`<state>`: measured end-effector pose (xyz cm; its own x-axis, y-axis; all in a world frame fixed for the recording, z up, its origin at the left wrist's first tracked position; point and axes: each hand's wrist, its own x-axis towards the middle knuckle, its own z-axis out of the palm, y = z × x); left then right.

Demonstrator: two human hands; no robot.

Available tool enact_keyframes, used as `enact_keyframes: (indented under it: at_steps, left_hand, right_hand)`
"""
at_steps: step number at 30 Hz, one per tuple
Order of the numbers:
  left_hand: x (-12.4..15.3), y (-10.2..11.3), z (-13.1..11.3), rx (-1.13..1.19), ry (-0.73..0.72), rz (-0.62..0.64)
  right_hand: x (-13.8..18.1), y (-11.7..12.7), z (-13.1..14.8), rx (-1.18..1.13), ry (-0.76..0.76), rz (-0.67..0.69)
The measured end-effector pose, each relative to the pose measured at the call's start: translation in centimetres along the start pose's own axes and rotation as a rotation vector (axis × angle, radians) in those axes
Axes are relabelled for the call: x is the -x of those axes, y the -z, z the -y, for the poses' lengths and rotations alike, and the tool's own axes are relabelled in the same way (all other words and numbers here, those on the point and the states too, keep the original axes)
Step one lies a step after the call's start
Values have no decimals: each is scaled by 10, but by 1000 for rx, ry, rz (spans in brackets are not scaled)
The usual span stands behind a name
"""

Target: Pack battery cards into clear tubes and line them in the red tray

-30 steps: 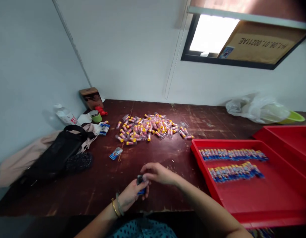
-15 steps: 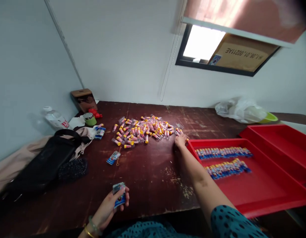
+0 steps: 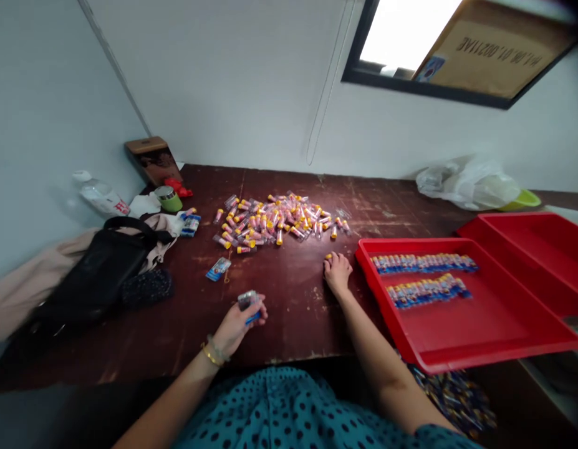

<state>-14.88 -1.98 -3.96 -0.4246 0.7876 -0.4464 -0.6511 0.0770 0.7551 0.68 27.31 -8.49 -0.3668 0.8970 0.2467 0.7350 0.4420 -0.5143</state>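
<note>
My left hand (image 3: 242, 323) is closed around a small blue printed card (image 3: 252, 317), its thumb lying across the front. To the right, my right hand (image 3: 338, 274) rests low over the table with its fingers curled around a small tube (image 3: 328, 256); only the yellow cap shows. Beyond both hands lies a heap of clear tubes (image 3: 279, 237) with yellow caps and pink contents. Another blue printed card (image 3: 218, 269) lies flat on the table between the heap and my left hand.
A red tray (image 3: 504, 340) at the right holds two rows of packed tubes with blue cards (image 3: 424, 293). Another red tray (image 3: 550, 243) stands behind it. At the left are a black bag (image 3: 106, 268), a plastic bottle (image 3: 101, 196) and a green-sided jar (image 3: 169, 199).
My right hand has drawn back from the heap's right end toward me, with a tube in its fingers. My left hand has moved forward and right with the card. The view has tilted down.
</note>
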Motion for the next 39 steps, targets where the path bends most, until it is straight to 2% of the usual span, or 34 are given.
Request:
enact_keyframes:
  at_steps: [3, 5, 8, 10, 12, 15, 19, 22, 25, 28, 32, 35, 39]
  left_hand:
    - [0, 1, 1, 42, 31, -7]
    - [-1, 2, 5, 6, 11, -58]
    - [-1, -2, 14, -70, -52, -145]
    - [-2, -8, 20, -102, -74, -164]
    - [-1, -15, 24, -115, -94, -164]
    - [1, -21, 27, -117, -91, -120]
    - [4, -21, 26, -47, -1, -61]
    - [3, -23, 28, -117, 65, 70]
    - [2, -27, 32, -210, 66, 160]
    - [1, -27, 35, -273, 50, 149]
    - [2, -21, 36, -330, 23, 128]
    - [3, -17, 37, -316, 25, 116]
    - [4, -18, 37, -300, 27, 128]
  right_hand:
    - [9, 9, 6, -96, 18, 157]
    - [29, 11, 20, -181, 29, 245]
    - [74, 16, 59, -354, 80, 420]
    - [103, 18, 88, -561, 132, 566]
    - [121, 20, 110, -751, 148, 643]
    - [127, 24, 118, -821, 90, 644]
    - [120, 33, 101, -790, 60, 648]
    - [120, 44, 92, -813, 34, 676]
    - [119, 54, 85, -850, -15, 596]
    - [113, 62, 74, -853, -86, 587]
    - [104, 72, 64, -857, -39, 587]
    - [100, 79, 68, -1022, -74, 555]
    - [100, 86, 82, -1316, -167, 621]
